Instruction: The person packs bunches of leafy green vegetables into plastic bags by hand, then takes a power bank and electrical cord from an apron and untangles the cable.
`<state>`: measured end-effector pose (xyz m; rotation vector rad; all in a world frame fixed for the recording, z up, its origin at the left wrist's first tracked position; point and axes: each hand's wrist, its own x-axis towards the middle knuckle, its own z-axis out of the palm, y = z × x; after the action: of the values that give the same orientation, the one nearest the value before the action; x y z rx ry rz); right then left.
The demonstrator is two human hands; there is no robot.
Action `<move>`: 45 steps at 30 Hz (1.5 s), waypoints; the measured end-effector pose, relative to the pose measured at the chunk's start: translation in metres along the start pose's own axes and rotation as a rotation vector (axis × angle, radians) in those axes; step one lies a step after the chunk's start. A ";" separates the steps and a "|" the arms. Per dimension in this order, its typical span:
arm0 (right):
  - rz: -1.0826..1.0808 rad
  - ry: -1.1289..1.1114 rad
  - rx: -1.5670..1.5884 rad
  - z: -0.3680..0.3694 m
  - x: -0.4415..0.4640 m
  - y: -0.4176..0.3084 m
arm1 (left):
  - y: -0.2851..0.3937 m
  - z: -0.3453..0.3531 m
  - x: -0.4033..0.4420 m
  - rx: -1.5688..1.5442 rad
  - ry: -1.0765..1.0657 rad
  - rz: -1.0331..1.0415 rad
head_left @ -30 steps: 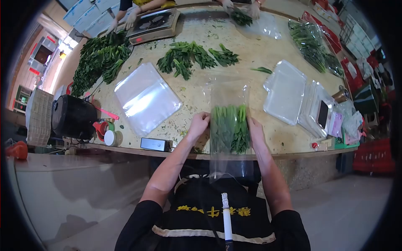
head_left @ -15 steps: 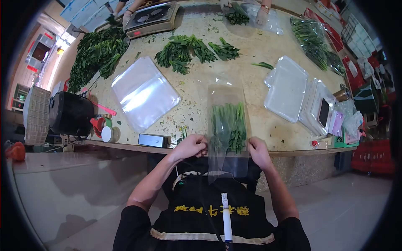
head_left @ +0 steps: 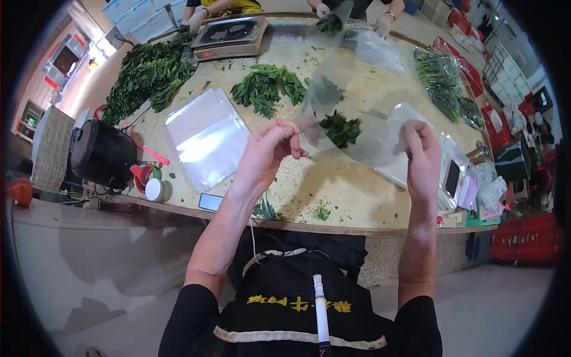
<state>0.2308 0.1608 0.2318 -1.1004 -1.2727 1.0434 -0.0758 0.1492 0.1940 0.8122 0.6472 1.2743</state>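
A clear plastic bag [head_left: 372,143] stretches between my two raised hands over the table. Dark leafy greens [head_left: 341,129] show inside it, their leaf ends towards me. On the left, my left hand [head_left: 273,146] is closed in a pinch at the bag's edge. My right hand [head_left: 421,152] pinches the opposite edge with thumb and fingers. Left of the bag lies a stack of flat clear bags [head_left: 208,140]. A loose bunch of greens [head_left: 267,86] rests beyond my left hand.
A large heap of greens [head_left: 146,74] and a scale [head_left: 231,38] stand far left. Bagged greens [head_left: 443,83] lie far right. Near the left edge are a black appliance [head_left: 101,153], a white-lidded jar [head_left: 156,189] and a pink-handled tool [head_left: 153,154]. Gloved co-workers' hands [head_left: 383,25] work across the table.
Both my hands have risen from the table's front edge and moved forward, lifting the bag of greens. The bag has tilted, its leaf end now facing me. My hands are farther apart.
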 end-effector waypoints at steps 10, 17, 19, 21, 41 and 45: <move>-0.734 -0.189 -0.824 0.011 -0.018 -0.109 | -0.019 -0.004 0.010 -0.028 0.100 -0.020; -0.878 0.571 -0.789 -0.117 -0.006 -0.186 | 0.019 0.006 -0.002 0.075 0.120 0.188; -0.735 0.135 -0.618 -0.086 0.002 -0.139 | 0.035 0.008 -0.009 0.179 0.157 0.290; -0.442 -0.101 -0.553 -0.053 0.003 -0.061 | 0.052 0.007 -0.019 0.235 0.239 0.317; -0.327 0.164 -0.844 -0.084 0.111 0.042 | 0.047 -0.007 0.131 0.775 -0.029 0.244; -0.546 0.337 -1.304 -0.247 0.183 0.088 | -0.007 -0.159 0.167 1.151 0.281 0.129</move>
<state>0.4853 0.3477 0.1808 -1.5938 -1.8234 -0.5229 -0.1683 0.3385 0.1000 1.6263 1.6360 1.0721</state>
